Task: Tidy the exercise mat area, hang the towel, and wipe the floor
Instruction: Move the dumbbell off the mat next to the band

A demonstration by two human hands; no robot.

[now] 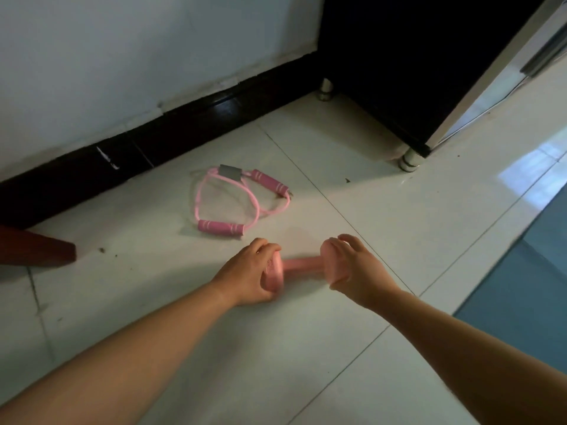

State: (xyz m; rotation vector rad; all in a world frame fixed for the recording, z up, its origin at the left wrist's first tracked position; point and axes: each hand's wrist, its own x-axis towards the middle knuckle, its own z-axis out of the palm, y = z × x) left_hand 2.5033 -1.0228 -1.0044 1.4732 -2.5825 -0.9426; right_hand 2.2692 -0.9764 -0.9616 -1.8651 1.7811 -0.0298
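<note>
While hands [247, 273] [356, 268] grip ends, dumbbell [299, 265] lies between.

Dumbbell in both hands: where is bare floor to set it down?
Bare tile lies between the resistance band and the cabinet leg, and on the near side of the dumbbell. It is crowded where left hand and right hand grip it, close to the band.

No writing or label here is legible.
</note>
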